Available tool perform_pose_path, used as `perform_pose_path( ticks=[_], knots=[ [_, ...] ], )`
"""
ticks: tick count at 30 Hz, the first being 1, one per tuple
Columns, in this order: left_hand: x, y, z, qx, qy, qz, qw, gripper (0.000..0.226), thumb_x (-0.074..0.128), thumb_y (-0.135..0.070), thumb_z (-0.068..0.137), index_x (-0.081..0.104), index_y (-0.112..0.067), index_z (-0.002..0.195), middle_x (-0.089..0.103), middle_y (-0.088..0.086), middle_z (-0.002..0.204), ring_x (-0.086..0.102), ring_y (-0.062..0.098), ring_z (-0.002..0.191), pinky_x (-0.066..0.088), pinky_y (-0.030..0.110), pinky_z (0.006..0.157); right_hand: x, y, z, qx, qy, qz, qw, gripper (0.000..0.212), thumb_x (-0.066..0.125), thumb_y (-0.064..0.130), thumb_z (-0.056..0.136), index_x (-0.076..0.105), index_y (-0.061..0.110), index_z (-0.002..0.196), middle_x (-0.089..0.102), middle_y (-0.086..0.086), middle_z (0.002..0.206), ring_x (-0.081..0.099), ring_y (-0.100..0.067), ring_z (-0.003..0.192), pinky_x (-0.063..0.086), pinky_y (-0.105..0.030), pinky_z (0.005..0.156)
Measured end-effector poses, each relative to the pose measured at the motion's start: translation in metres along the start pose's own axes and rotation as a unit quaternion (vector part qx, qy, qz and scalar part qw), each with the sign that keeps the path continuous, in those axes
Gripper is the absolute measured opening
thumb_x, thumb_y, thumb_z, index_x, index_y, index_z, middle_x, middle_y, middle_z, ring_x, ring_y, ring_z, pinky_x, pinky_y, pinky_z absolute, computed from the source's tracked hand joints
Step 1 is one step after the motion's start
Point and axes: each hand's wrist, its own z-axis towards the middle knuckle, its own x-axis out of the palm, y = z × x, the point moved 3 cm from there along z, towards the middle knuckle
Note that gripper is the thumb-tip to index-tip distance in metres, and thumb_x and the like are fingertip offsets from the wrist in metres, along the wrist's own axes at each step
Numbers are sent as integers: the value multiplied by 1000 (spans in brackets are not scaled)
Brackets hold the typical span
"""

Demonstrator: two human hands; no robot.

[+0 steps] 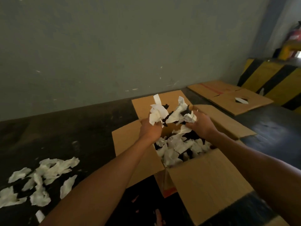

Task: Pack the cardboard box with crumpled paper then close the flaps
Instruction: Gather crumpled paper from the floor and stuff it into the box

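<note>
An open cardboard box (210,175) stands on the dark floor with all its flaps spread outward. White and black crumpled paper (180,147) lies inside it. Above the opening, my left hand (150,129) grips a bunch of white and black crumpled paper (157,112). My right hand (202,124) grips another bunch (182,114) beside it. The two bunches touch in the middle, over the far half of the box.
A pile of loose white and black paper scraps (40,178) lies on the floor at the lower left. A flattened cardboard box (231,97) lies at the back right, near a yellow-and-black striped barrier (275,80). A grey wall runs behind.
</note>
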Motion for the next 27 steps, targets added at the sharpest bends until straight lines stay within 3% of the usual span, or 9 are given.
perform_pose_path(
  ticks=[5, 11, 15, 18, 21, 24, 25, 27],
  knots=[
    [42, 8, 37, -60, 37, 61, 996, 25, 44, -19, 100, 57, -15, 120, 62, 13, 121, 58, 26, 98, 44, 32, 78, 12, -38, 37, 17, 28, -87, 996, 23, 67, 27, 87, 61, 20, 108, 62, 6, 98, 60, -14, 90, 42, -25, 73],
    [85, 38, 77, -129, 135, 123, 975, 46, 55, -19, 93, 46, -17, 138, 56, 10, 134, 56, 30, 116, 51, 39, 93, 34, -74, 76, 19, 105, -146, 984, 50, 70, 30, 84, 53, 19, 129, 59, -9, 128, 56, -26, 114, 46, -37, 95],
    [95, 64, 92, -251, 185, 112, 943, 116, 78, -43, 75, 0, -14, 155, 12, 8, 162, 24, 32, 144, 38, 46, 110, 57, -89, 101, 13, 231, -165, 959, 97, 79, 44, 73, 22, 25, 149, 29, -17, 149, 33, -39, 136, 34, -47, 110],
    [97, 79, 100, -293, 225, 96, 924, 135, 83, -52, 67, -16, -20, 153, -7, 2, 164, 7, 30, 149, 30, 47, 116, 63, -101, 112, 7, 295, -108, 949, 118, 82, 60, 59, 7, 42, 149, 17, -12, 153, 18, -39, 141, 28, -55, 112],
    [96, 84, 101, -301, 223, 91, 923, 118, 76, -47, 75, -8, -25, 155, 2, 4, 164, 13, 31, 148, 32, 42, 113, 60, -110, 120, 21, 294, -35, 955, 107, 66, 81, 56, 13, 52, 145, 16, -2, 156, 13, -35, 144, 24, -56, 114],
    [111, 93, 94, -283, 243, 119, 920, 110, 69, -54, 68, 7, -30, 155, 21, 4, 160, 30, 29, 141, 36, 41, 110, 76, -130, 122, 32, 341, -78, 936, 87, 37, 86, 73, 10, 50, 147, 7, -3, 161, 7, -33, 147, 14, -54, 117],
    [119, 100, 91, -275, 264, 139, 914, 113, 67, -61, 62, 8, -33, 155, 21, 2, 161, 30, 27, 142, 35, 43, 112, 87, -135, 121, 27, 373, -113, 920, 85, 28, 86, 75, 5, 50, 148, 0, -3, 162, 2, -33, 148, 10, -53, 118],
    [140, 115, 86, -249, 320, 179, 897, 115, 62, -75, 63, 0, -40, 153, 4, -4, 163, 14, 26, 148, 23, 47, 119, 111, -143, 119, 22, 429, -170, 887, 82, 20, 85, 77, -6, 50, 147, -15, -2, 161, -11, -32, 148, 2, -54, 118]
  ],
)
